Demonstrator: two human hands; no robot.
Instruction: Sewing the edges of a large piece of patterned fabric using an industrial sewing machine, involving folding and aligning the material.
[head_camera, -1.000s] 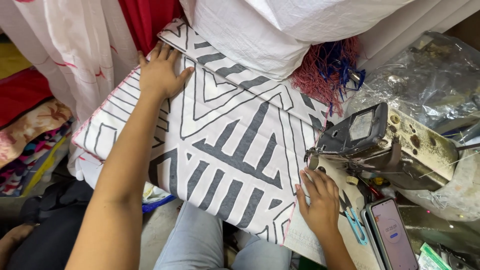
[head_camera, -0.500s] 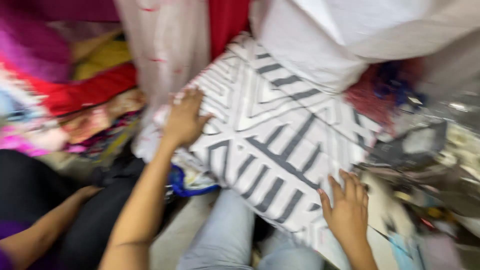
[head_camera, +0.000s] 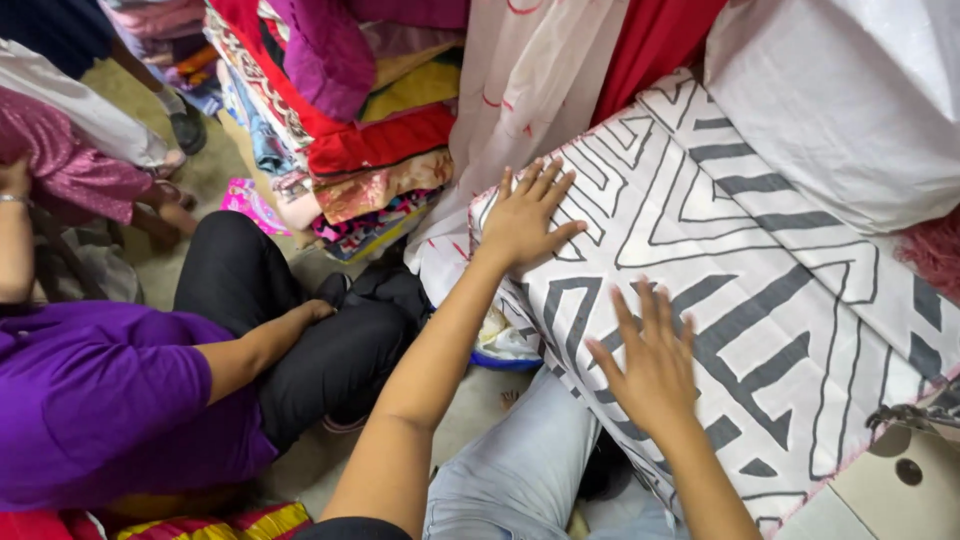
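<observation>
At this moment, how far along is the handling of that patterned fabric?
Looks done: the white fabric with grey geometric lines lies spread over the work surface. In hand: the left hand presses flat near its far corner, the right hand is flat nearer the body. Left: the fabric is unfolded, its near edge hanging over the lap.

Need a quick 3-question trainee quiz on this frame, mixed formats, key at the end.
1. True or false: both of the person's hands lie flat on the white fabric with grey geometric lines.
2. Which hand is nearer the fabric's far left edge? A) left hand B) right hand
3. What sits left of the patterned fabric, behind the seated person in the purple shirt?

Key
1. True; fingers are spread, palms down, gripping nothing.
2. A.
3. A stack of folded colourful cloths, red, pink and yellow among them.
</observation>
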